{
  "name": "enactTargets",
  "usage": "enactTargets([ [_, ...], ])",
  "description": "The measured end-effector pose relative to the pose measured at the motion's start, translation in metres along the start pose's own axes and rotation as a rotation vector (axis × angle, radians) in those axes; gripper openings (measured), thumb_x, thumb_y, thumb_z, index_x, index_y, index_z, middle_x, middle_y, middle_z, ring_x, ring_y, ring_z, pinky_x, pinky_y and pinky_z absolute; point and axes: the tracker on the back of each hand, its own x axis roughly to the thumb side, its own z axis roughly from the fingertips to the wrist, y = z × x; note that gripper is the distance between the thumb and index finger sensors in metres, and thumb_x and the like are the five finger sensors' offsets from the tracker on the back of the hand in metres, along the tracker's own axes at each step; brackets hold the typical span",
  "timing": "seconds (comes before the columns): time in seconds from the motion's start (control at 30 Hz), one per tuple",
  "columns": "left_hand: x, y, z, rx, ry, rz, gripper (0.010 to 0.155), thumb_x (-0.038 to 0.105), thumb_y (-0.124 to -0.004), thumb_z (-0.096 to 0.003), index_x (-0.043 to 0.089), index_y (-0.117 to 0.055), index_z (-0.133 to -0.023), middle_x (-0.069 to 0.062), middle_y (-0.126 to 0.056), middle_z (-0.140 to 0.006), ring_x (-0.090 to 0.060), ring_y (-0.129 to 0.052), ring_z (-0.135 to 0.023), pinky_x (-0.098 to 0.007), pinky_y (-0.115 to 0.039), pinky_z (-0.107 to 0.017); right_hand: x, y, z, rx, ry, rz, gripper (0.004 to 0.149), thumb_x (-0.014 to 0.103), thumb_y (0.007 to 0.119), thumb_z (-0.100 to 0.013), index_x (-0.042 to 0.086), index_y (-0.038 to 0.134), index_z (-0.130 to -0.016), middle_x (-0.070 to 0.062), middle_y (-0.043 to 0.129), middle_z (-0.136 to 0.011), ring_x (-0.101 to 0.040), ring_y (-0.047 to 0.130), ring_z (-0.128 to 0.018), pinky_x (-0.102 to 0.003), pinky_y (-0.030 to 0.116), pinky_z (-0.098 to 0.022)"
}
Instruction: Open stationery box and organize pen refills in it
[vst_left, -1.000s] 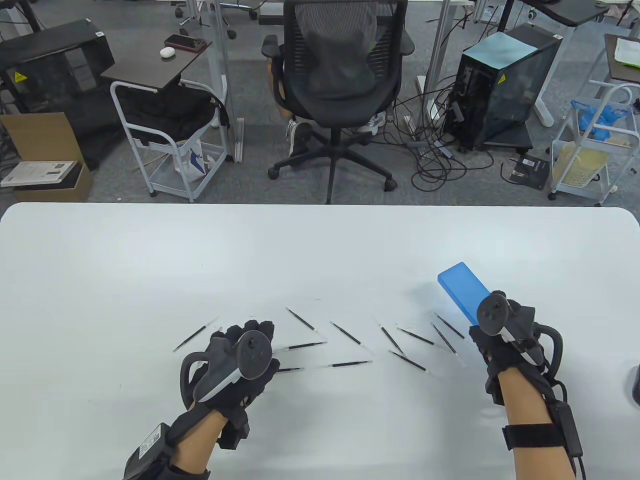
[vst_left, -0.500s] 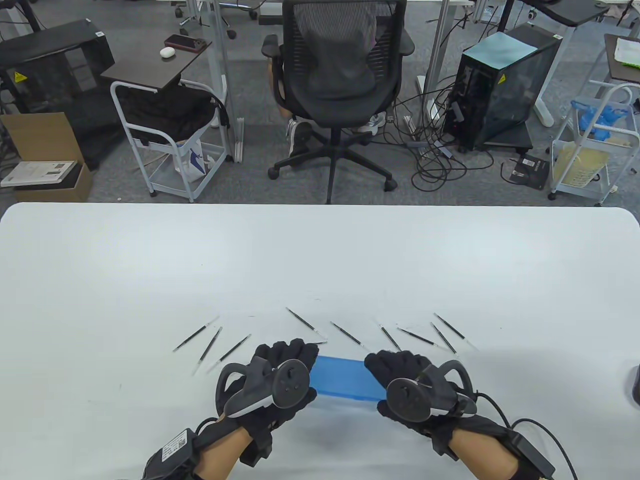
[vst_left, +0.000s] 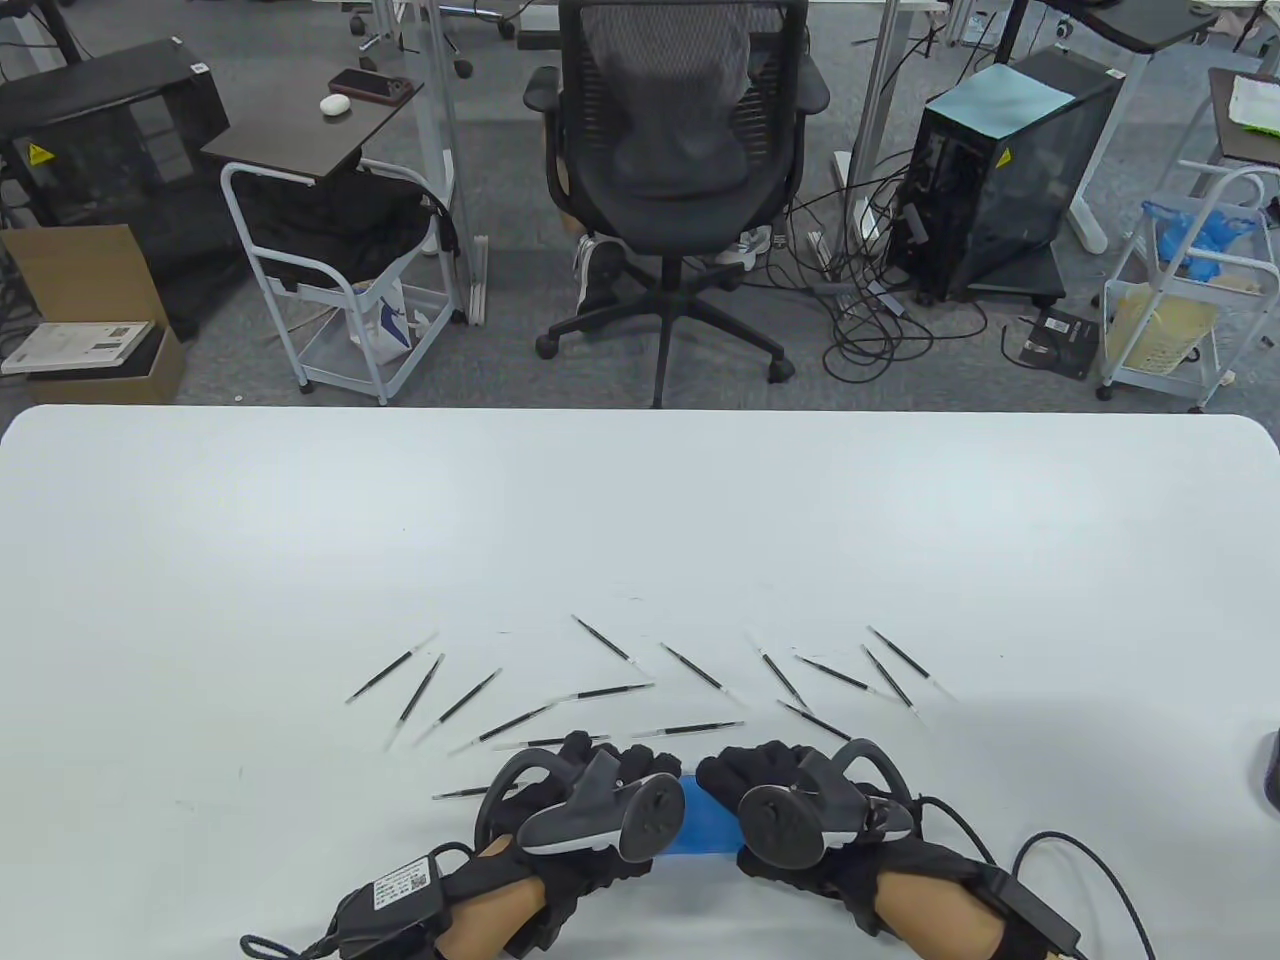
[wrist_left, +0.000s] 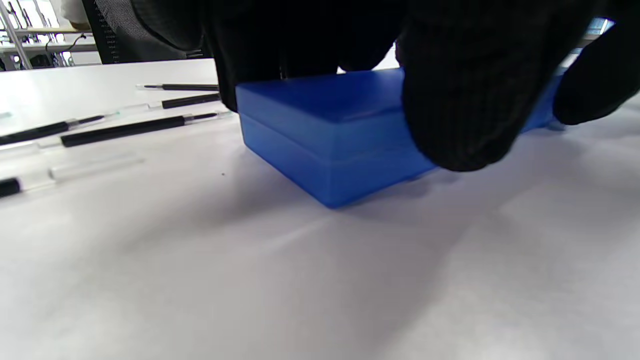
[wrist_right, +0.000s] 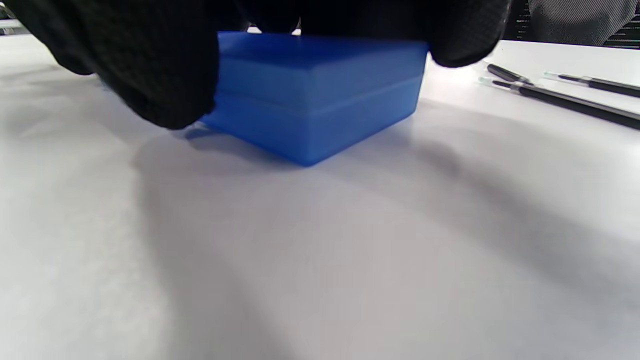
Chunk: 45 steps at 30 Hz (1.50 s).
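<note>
The blue stationery box lies flat and closed on the white table near its front edge, mostly covered by both hands. My left hand grips its left end, thumb on the near side and fingers over the top of the box. At the right end my right hand holds the box the same way. Several black pen refills lie scattered in a loose row just beyond the hands, with more refills to the left of the box.
An office chair stands beyond the table's far edge, with carts, a computer case and cables on the floor. A dark object shows at the table's right edge.
The right hand carried the box from the right side of the table to the front centre. The left hand took its other end, and both drew it nearer the front edge.
</note>
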Motion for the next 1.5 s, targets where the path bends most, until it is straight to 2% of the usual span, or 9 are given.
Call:
enactTargets([
  [0.33, 0.016, 0.0, 0.0, 0.033, 0.004, -0.142, 0.091, 0.052, -0.093, -0.0413, 0.022, -0.051, -0.116, -0.007, -0.066, -0.121, -0.034, -0.083, -0.105, -0.063, -0.053, -0.086, 0.002, 0.0, 0.001, -0.033, -0.01, 0.036, 0.087, 0.042, 0.09, -0.043, 0.013, 0.05, -0.115, -0.027, 0.064, -0.116, -0.052, 0.075, -0.098, -0.064, 0.066, -0.069],
  [0.73, 0.017, 0.002, 0.0, 0.04, 0.011, -0.158, 0.091, 0.052, -0.094, -0.041, 0.022, -0.052, -0.116, -0.006, -0.068, -0.12, -0.034, -0.086, -0.103, -0.062, -0.054, -0.085, 0.001, -0.002, 0.0, -0.023, -0.026, 0.032, 0.082, 0.039, 0.088, -0.046, 0.011, 0.052, -0.114, -0.03, 0.064, -0.117, -0.054, 0.075, -0.099, -0.065, 0.066, -0.069],
  [0.97, 0.017, 0.003, 0.001, 0.042, 0.019, -0.162, 0.092, 0.052, -0.094, -0.0407, 0.023, -0.051, -0.117, -0.004, -0.068, -0.121, -0.032, -0.085, -0.105, -0.062, -0.054, -0.085, -0.005, -0.007, 0.003, -0.013, -0.029, -0.051, 0.076, 0.039, 0.084, -0.048, 0.012, 0.055, -0.113, -0.031, 0.062, -0.118, -0.055, 0.074, -0.101, -0.066, 0.066, -0.069],
  [1.07, 0.016, 0.005, 0.001, 0.056, 0.039, -0.18, 0.093, 0.054, -0.095, -0.0379, 0.026, -0.052, -0.116, 0.0, -0.07, -0.12, -0.029, -0.087, -0.104, -0.061, -0.054, -0.085, -0.005, -0.012, 0.007, -0.081, -0.019, -0.032, 0.07, 0.039, 0.085, -0.048, 0.013, 0.064, -0.11, -0.029, 0.059, -0.118, -0.055, 0.066, -0.102, -0.065, 0.063, -0.071],
  [1.13, 0.014, 0.005, 0.0, 0.055, 0.046, -0.161, 0.095, 0.054, -0.095, -0.0362, 0.028, -0.052, -0.116, 0.002, -0.071, -0.12, -0.028, -0.087, -0.104, -0.061, -0.054, -0.086, -0.004, -0.019, 0.01, -0.142, -0.008, 0.005, 0.064, 0.039, 0.086, -0.048, 0.015, 0.073, -0.105, -0.028, 0.068, -0.112, -0.054, 0.068, -0.1, -0.064, 0.064, -0.07],
  [1.17, 0.013, 0.006, 0.0, 0.055, 0.049, -0.154, 0.096, 0.054, -0.095, -0.0353, 0.028, -0.052, -0.116, 0.003, -0.071, -0.12, -0.027, -0.087, -0.105, -0.061, -0.054, -0.086, -0.005, -0.021, 0.011, -0.157, -0.007, 0.0, 0.061, 0.038, 0.085, -0.048, 0.015, 0.075, -0.104, -0.023, 0.082, -0.105, -0.051, 0.076, -0.096, -0.064, 0.066, -0.069],
  [1.23, 0.011, 0.007, 0.0, 0.059, 0.056, -0.144, 0.097, 0.055, -0.096, -0.0338, 0.029, -0.051, -0.117, 0.005, -0.071, -0.12, -0.027, -0.086, -0.106, -0.062, -0.052, -0.086, -0.007, -0.023, 0.011, -0.157, -0.001, -0.021, 0.059, 0.037, 0.085, -0.048, 0.016, 0.076, -0.102, -0.023, 0.084, -0.103, -0.049, 0.08, -0.094, -0.063, 0.068, -0.068],
  [1.37, 0.011, 0.007, 0.001, 0.072, 0.074, -0.151, 0.108, 0.057, -0.096, -0.0315, 0.026, -0.04, -0.119, 0.005, -0.068, -0.121, -0.028, -0.082, -0.108, -0.063, -0.05, -0.086, -0.012, -0.028, 0.008, -0.143, 0.011, -0.062, 0.057, 0.035, 0.082, -0.05, 0.019, 0.074, -0.104, -0.022, 0.086, -0.103, -0.047, 0.083, -0.092, -0.063, 0.069, -0.068],
  [1.5, 0.015, 0.007, 0.003, 0.09, 0.108, -0.226, 0.127, 0.06, -0.093, -0.0304, 0.018, -0.011, -0.118, -0.006, -0.036, -0.129, -0.039, -0.062, -0.116, -0.066, -0.045, -0.086, -0.018, -0.034, 0.001, -0.103, 0.035, -0.11, 0.055, 0.033, 0.079, -0.052, 0.019, 0.074, -0.105, -0.021, 0.087, -0.103, -0.045, 0.084, -0.092, -0.062, 0.069, -0.068],
])
